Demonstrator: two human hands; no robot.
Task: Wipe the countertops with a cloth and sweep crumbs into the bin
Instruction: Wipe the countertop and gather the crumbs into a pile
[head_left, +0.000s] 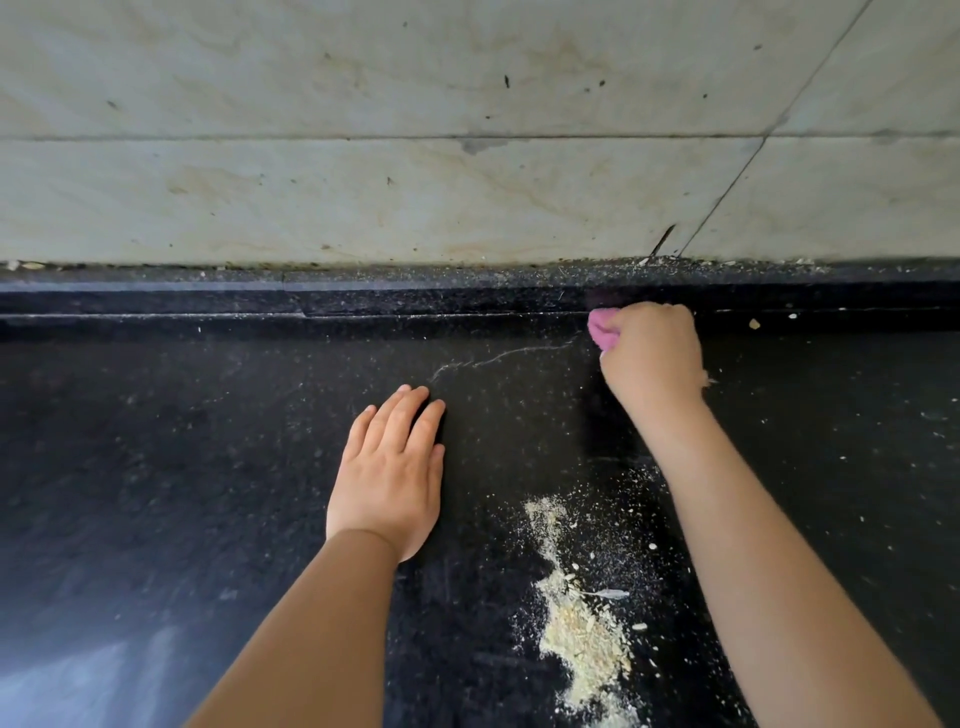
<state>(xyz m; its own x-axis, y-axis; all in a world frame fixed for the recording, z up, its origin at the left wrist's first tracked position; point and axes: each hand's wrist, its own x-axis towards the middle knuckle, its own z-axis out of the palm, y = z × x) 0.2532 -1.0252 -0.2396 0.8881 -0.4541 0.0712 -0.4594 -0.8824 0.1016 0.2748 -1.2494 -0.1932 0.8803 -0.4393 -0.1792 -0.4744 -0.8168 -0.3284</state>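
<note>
A black speckled countertop (156, 467) fills the lower view. My right hand (652, 356) grips a bunched pink cloth (602, 328) at the back of the counter, against the low black ledge (415, 299). Only a small part of the cloth shows past my fingers. My left hand (392, 475) lies flat on the counter, fingers straight and together, to the left of the cloth. A trail of pale yellow crumbs (576, 618) runs between my forearms toward the front edge. No bin is in view.
A stained white marble wall (467, 156) rises behind the ledge. Fine dust and small crumbs (675, 265) line the joint between wall and ledge. A few loose crumbs (754, 325) lie on the counter at the right. A thin wavy dust line (498, 356) crosses the counter.
</note>
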